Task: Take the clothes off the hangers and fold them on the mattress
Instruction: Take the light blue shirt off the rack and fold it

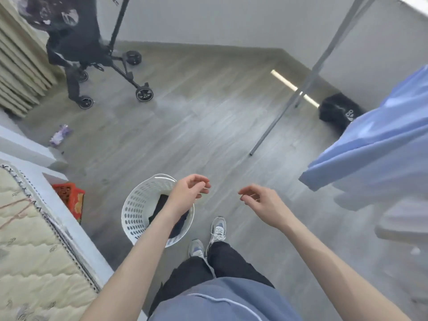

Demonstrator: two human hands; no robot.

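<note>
Blue garments (370,144) hung at the person's right, well apart from both hands; their hangers were out of view. The left hand (188,191) and right hand (259,202) hovered empty, fingers loosely curled. The quilted mattress (27,251) lay to the left. The white laundry basket (129,205), just beside the feet, could trip anyone turning towards the mattress with a garment.

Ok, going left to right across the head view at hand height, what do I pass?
Mattress → red crate → white laundry basket → right hand → hanging blue garment. The left hand overlaps the basket's right rim, so I left it unplaced.
</note>
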